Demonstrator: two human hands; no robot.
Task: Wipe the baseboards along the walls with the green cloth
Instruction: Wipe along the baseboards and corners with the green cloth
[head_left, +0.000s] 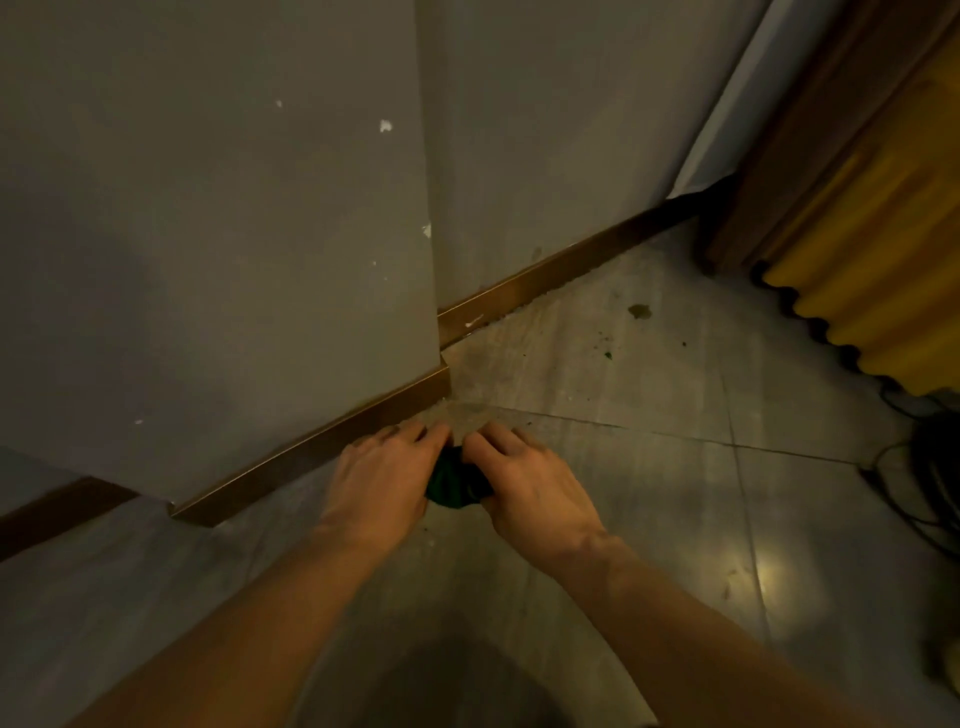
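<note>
A dark green cloth (453, 483) lies bunched on the grey floor, mostly hidden between my two hands. My left hand (379, 478) grips its left side and my right hand (524, 483) grips its right side, fingers curled down. A brown baseboard (311, 449) runs along the grey wall just beyond my left hand, ending at the protruding wall corner. A second stretch of baseboard (561, 262) continues along the recessed wall to the upper right. The cloth sits a little in front of the near baseboard, close to the corner.
The floor (623, 389) by the corner is dusty, with small dark specks and a stain. A yellow pleated curtain (872, 291) hangs at the right. Dark cables (930, 467) lie on the floor at the far right. The wall (208, 234) has small chips.
</note>
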